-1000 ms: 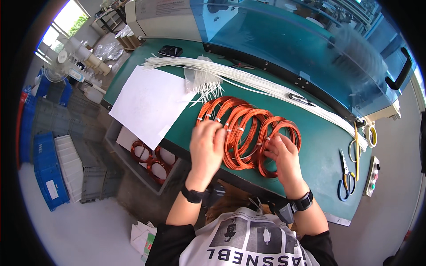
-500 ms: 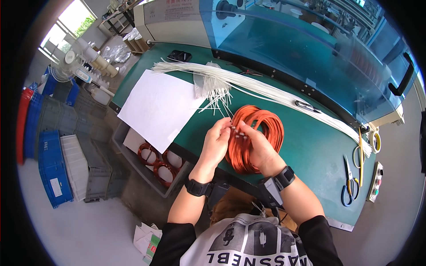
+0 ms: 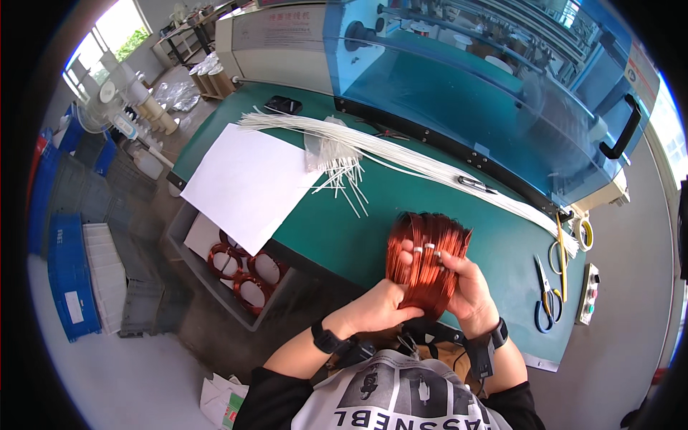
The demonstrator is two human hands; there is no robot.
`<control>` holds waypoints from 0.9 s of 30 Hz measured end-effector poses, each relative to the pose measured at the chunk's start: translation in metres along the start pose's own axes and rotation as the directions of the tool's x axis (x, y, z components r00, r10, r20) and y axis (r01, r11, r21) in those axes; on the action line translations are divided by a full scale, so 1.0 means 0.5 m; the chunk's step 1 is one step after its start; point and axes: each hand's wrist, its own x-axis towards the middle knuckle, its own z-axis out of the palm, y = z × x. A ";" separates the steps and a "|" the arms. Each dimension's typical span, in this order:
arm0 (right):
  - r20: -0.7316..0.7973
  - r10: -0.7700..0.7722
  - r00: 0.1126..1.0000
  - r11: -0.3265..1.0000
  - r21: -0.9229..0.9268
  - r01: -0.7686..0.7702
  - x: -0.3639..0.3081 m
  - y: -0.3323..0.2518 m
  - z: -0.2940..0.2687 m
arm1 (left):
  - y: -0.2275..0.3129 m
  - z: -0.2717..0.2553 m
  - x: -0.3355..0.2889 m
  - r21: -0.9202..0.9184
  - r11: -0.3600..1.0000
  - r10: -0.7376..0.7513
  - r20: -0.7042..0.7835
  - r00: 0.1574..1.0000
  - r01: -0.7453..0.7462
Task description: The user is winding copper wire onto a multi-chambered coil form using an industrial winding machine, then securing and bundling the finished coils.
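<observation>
A thick coil of reddish copper wire [image 3: 430,276] is held up at the near edge of the green table, its side turned towards me. Small white ties show across its strands near the middle. My left hand [image 3: 380,307] grips the coil's lower left, the thumb on the near side and fingertips showing at the coil's opening. On the other side, my right hand [image 3: 469,290] is wrapped round the right part, its fingers beside the white ties. Short white tie strips [image 3: 344,175] lie loose on the table beyond the coil, by a clear plastic bag [image 3: 321,147].
A long bundle of white strips [image 3: 408,161] crosses the green table [image 3: 494,265] before a blue-covered machine [image 3: 466,93]. White paper [image 3: 247,179] lies left, above a grey bin [image 3: 276,301] holding copper coils [image 3: 251,290]. Scissors [image 3: 546,301] and a button box [image 3: 589,294] are at right.
The copper coil has come towards me and right, and has turned so its side faces me. Both hands moved with it; my left hand now grips lower down. The view has shifted slightly.
</observation>
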 end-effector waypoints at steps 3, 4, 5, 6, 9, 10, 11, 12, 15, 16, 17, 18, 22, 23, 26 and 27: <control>-0.006 0.101 0.995 0.991 -0.093 -0.101 -0.008 0.039 0.039 | -0.009 0.013 -0.086 -0.047 0.993 0.102 -0.113 0.988 -0.107; 0.019 0.145 0.989 0.984 -0.112 -0.142 -0.009 0.056 0.061 | -0.016 0.016 -0.117 -0.114 0.951 0.231 -0.350 0.908 -0.287; 0.054 0.205 0.977 0.972 -0.128 -0.197 -0.009 0.079 0.085 | -0.021 0.017 -0.159 -0.110 0.880 0.320 -0.580 0.749 -0.461; 0.071 0.261 0.963 0.955 -0.166 -0.246 -0.007 0.101 0.100 | -0.032 0.020 -0.185 -0.323 0.863 0.099 -0.648 0.756 -0.390; 0.229 0.497 0.837 0.865 -0.207 -0.458 0.008 0.183 0.149 | -0.003 0.049 -0.249 -0.661 0.674 -0.092 -0.519 0.850 -0.331; 0.246 0.598 0.763 0.799 -0.253 -0.545 0.013 0.217 0.162 | -0.013 0.064 -0.290 -0.704 0.581 -0.055 -0.534 0.844 -0.408; 0.281 0.665 0.692 0.745 -0.303 -0.594 0.022 0.248 0.168 | -0.015 0.058 -0.326 -0.683 0.582 -0.061 -0.577 0.814 -0.441; 0.269 0.714 0.646 0.698 -0.339 -0.631 0.031 0.274 0.176 | -0.017 0.049 -0.359 -0.622 0.653 -0.079 -0.624 0.777 -0.432; 0.082 0.530 0.844 0.634 -0.699 -0.330 0.080 0.332 0.171 | -0.044 -0.018 -0.410 -0.764 0.462 -0.565 -0.646 0.514 -0.452; 0.230 0.386 0.893 0.260 -0.956 0.134 0.121 0.325 0.150 | -0.112 -0.050 -0.450 -0.705 0.539 -0.569 -0.708 0.418 -0.461; 0.440 0.336 0.833 -0.230 -0.819 0.525 0.165 0.308 0.130 | -0.184 -0.080 -0.505 -0.641 0.618 -0.568 -0.765 0.304 -0.456; 0.464 0.390 0.795 -0.503 -0.616 0.606 0.197 0.304 0.131 | -0.213 -0.129 -0.530 -0.537 0.770 -0.540 -0.836 0.095 -0.345; 0.368 0.538 0.758 -0.707 -0.293 0.644 0.262 0.293 0.085 | -0.416 -0.409 -0.624 -0.153 0.860 0.028 -0.938 -0.345 0.486; 0.359 0.556 0.749 -0.710 -0.262 0.653 0.267 0.290 0.079 | -0.455 -0.488 -0.631 -0.116 0.772 0.164 -0.914 -0.372 0.625; 0.297 0.558 0.775 -0.730 -0.269 0.629 0.280 0.286 0.059 | -0.536 -0.691 -0.608 -0.358 0.692 -0.006 -0.871 -0.491 0.627; 0.269 0.560 0.784 -0.745 -0.251 0.618 0.280 0.284 0.051 | -0.584 -0.748 -0.599 -0.393 0.705 -0.014 -0.840 -0.543 0.590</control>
